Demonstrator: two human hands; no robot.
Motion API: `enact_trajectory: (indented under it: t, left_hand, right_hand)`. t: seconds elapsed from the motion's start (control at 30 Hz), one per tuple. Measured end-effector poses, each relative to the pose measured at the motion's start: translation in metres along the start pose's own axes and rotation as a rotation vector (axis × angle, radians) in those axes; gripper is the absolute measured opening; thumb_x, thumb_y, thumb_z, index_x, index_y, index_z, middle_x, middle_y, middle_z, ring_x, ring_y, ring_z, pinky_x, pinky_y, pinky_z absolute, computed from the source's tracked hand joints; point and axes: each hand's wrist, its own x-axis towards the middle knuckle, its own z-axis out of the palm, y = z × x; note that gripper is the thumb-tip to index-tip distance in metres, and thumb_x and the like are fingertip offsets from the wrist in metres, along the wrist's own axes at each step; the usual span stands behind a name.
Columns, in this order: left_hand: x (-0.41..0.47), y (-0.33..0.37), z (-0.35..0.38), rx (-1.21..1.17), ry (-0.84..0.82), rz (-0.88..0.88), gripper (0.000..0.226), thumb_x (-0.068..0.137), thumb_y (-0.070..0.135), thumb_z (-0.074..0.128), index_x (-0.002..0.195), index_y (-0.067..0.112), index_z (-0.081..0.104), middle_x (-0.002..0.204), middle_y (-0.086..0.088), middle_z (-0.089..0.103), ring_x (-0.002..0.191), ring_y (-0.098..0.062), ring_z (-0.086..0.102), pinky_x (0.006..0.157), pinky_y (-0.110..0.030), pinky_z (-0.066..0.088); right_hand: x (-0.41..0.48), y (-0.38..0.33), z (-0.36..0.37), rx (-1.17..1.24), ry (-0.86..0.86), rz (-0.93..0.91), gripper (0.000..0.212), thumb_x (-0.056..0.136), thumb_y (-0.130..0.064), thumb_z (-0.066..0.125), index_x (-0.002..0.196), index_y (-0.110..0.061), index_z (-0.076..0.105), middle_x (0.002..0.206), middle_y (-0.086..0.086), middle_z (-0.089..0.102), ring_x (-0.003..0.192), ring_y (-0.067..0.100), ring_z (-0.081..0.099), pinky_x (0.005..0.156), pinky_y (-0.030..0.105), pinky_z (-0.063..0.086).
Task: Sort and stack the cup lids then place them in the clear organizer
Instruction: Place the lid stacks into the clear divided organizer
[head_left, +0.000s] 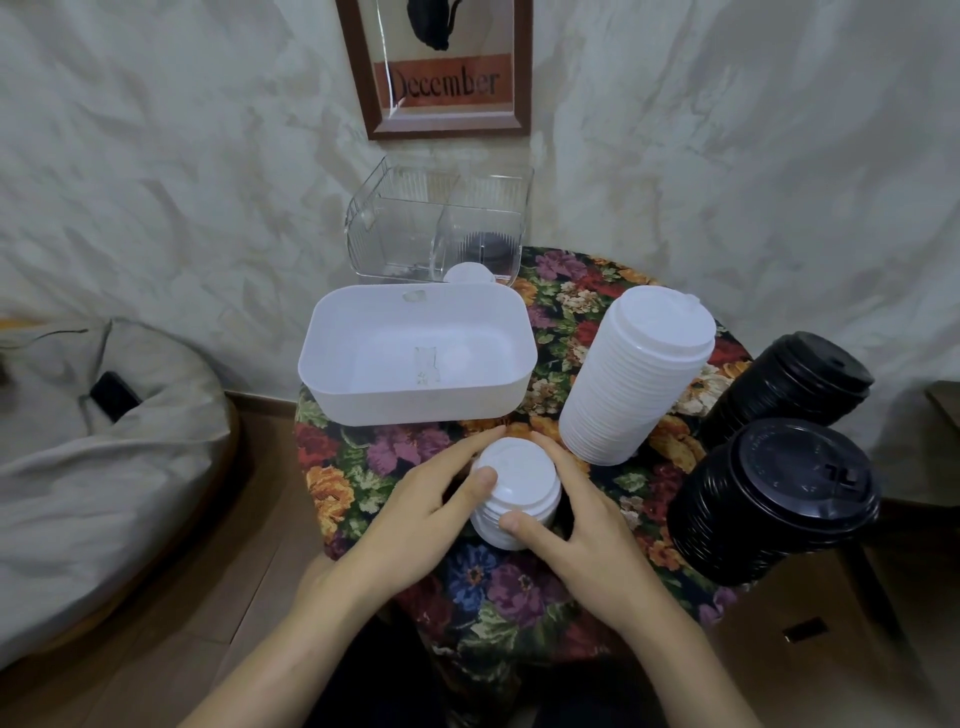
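Left hand (415, 499) and right hand (587, 530) curl round the small white lid stack (519, 486), 6 o'clock on the counter (493, 597). Stacking step, I reckon. Next: lift it level, carry over white bin (415, 395) to clear organizer (395, 228) at 12 o'clock.

Bin (415, 358) before organizer (436, 223), lid stacks (639, 374) right of bin
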Motion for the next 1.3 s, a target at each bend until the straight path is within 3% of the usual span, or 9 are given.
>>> enact_trajectory:
  t: [0.1,0.17,0.3,0.43,0.57,0.73,0.83,1.03,1.3]
  left_hand:
    - [0.005,0.004,-0.008,0.064,0.110,0.012,0.042,0.103,0.049,0.056,0.145,0.044,0.053,0.133,0.031,0.062,0.123,0.009,0.057,0.106,-0.029,0.050]
    - [0.011,0.004,-0.016,0.135,0.253,0.003,0.046,0.102,0.038,0.062,0.145,0.048,0.048,0.119,0.032,0.066,0.107,0.007,0.063,0.092,-0.023,0.053]
    - [0.026,-0.006,-0.041,0.378,0.395,-0.101,0.052,0.101,0.041,0.061,0.150,0.045,0.042,0.099,0.022,0.069,0.088,0.002,0.064,0.078,-0.028,0.051]
    - [0.033,-0.015,-0.055,0.580,0.462,-0.107,0.007,0.104,0.040,0.056,0.108,0.036,0.059,0.075,0.021,0.069,0.075,-0.006,0.066,0.067,-0.033,0.051]
    - [0.027,-0.004,-0.061,0.552,0.502,-0.064,0.007,0.102,0.039,0.059,0.097,0.035,0.057,0.075,0.018,0.071,0.077,-0.013,0.065,0.069,-0.036,0.049]
    - [0.016,0.038,-0.072,0.467,0.567,0.035,0.004,0.101,0.037,0.063,0.104,0.035,0.062,0.077,0.034,0.069,0.080,0.004,0.064,0.070,-0.024,0.044]
    - [0.031,0.070,-0.080,0.444,0.561,0.111,0.005,0.102,0.035,0.063,0.105,0.037,0.059,0.073,0.027,0.070,0.080,0.009,0.065,0.072,-0.015,0.045]
    - [0.114,0.127,-0.075,0.288,0.513,0.274,0.006,0.100,0.033,0.065,0.100,0.028,0.068,0.071,0.016,0.074,0.068,-0.002,0.070,0.074,-0.039,0.060]
    - [0.234,0.139,-0.015,0.379,0.339,0.362,0.022,0.100,0.034,0.066,0.112,0.018,0.074,0.076,0.013,0.076,0.073,-0.006,0.071,0.077,-0.034,0.059]
  right_hand:
    - [0.000,0.001,0.001,-0.008,0.009,-0.004,0.079,0.085,-0.069,0.070,0.151,-0.062,0.028,0.148,-0.047,0.033,0.139,-0.018,0.033,0.111,0.022,0.035]
    - [0.001,0.002,0.001,-0.010,0.002,0.007,0.080,0.083,-0.073,0.069,0.150,-0.064,0.027,0.148,-0.048,0.031,0.140,-0.016,0.031,0.112,0.025,0.033]
    - [0.001,0.002,0.002,-0.003,0.005,0.022,0.083,0.081,-0.076,0.066,0.151,-0.063,0.025,0.151,-0.046,0.029,0.143,-0.013,0.030,0.115,0.029,0.032]
    - [0.000,0.001,0.003,0.000,0.005,0.026,0.081,0.083,-0.074,0.067,0.151,-0.064,0.024,0.153,-0.043,0.030,0.143,-0.010,0.031,0.117,0.032,0.033]
    - [0.000,0.000,0.004,-0.006,0.008,0.025,0.082,0.082,-0.076,0.065,0.152,-0.063,0.023,0.154,-0.042,0.030,0.144,-0.009,0.031,0.119,0.035,0.033]
    - [0.000,0.000,0.005,-0.002,0.005,0.028,0.082,0.083,-0.076,0.066,0.152,-0.063,0.023,0.154,-0.042,0.028,0.145,-0.007,0.030,0.121,0.040,0.033]
    - [0.000,0.000,0.005,-0.001,0.001,0.034,0.082,0.083,-0.076,0.065,0.151,-0.065,0.022,0.154,-0.042,0.028,0.146,-0.006,0.030,0.122,0.041,0.033]
    - [0.000,-0.007,0.004,-0.023,-0.032,0.041,0.081,0.083,-0.081,0.060,0.151,-0.066,0.018,0.156,-0.046,0.019,0.148,-0.007,0.024,0.123,0.044,0.032]
    - [-0.001,-0.011,-0.002,-0.080,-0.053,0.065,0.076,0.084,-0.080,0.061,0.142,-0.078,0.012,0.147,-0.056,0.013,0.147,-0.005,0.023,0.123,0.041,0.025]
